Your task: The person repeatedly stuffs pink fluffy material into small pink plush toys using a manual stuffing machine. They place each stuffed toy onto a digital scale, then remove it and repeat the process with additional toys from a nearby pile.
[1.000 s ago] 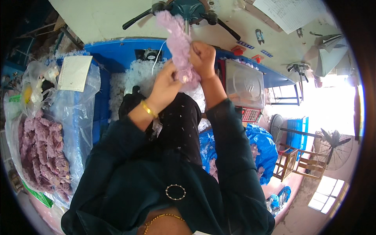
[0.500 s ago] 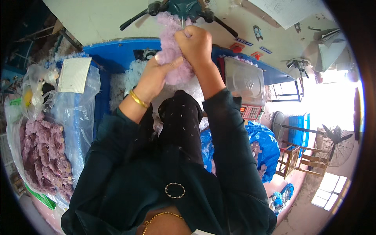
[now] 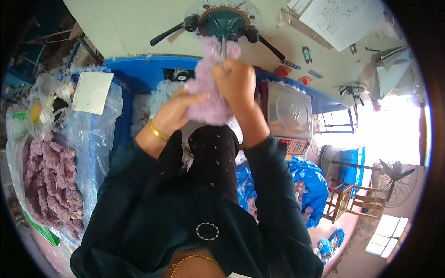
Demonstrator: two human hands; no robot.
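Note:
A fluffy lilac plush toy skin [image 3: 211, 109] is on a thin metal tube [image 3: 223, 47] that juts toward me from a dark green fitting [image 3: 223, 24]. My right hand [image 3: 237, 82] is closed in a fist round the plush just below the tube's bare part. Lower down on the left, my left hand [image 3: 178, 107] grips the plush's side, thumb laid across the front. Its other fingers are partly hidden behind the fur. Two black lever handles [image 3: 167, 36] spread from the fitting.
At left, a clear plastic bag [image 3: 97, 134] holds many lilac plush skins [image 3: 51, 180]; a white pad [image 3: 93, 92] lies above. White fluff fills the blue bin [image 3: 139, 69]. At right are a scale [image 3: 293, 146], a blue sack [image 3: 310, 173] of plush pieces, a stool [image 3: 336, 201] and a fan [image 3: 394, 178].
Both hands and the plush are lower in the picture, and more of the metal tube shows. The view has also shifted slightly. Both hands keep hold of the plush.

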